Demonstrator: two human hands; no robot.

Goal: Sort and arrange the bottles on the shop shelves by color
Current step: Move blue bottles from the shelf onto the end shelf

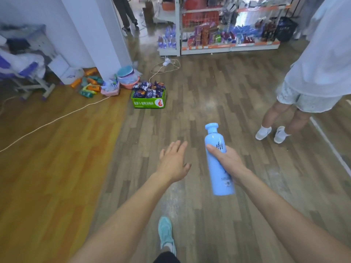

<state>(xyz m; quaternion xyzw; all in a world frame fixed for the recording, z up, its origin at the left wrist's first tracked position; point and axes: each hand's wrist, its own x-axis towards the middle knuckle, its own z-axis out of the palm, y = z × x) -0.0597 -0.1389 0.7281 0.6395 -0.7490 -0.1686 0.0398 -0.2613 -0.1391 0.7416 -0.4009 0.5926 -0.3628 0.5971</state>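
Observation:
My right hand (228, 163) grips a light blue bottle (218, 164) around its middle, cap pointing away from me, above the wooden floor. To its left my left hand (173, 161) is stretched out with straight fingers and holds nothing. Several orange and green bottles (89, 85) lie in a heap on the floor at the far left, beside a white pillar (98, 35). A shop shelf (228, 31) packed with coloured goods stands at the back.
A green box of snack packets (149, 98) sits on the floor ahead, with pink basins (121, 82) next to the pillar. A cable (57, 118) crosses the floor at left. Another person (307, 82) stands at right. My foot (166, 234) is below.

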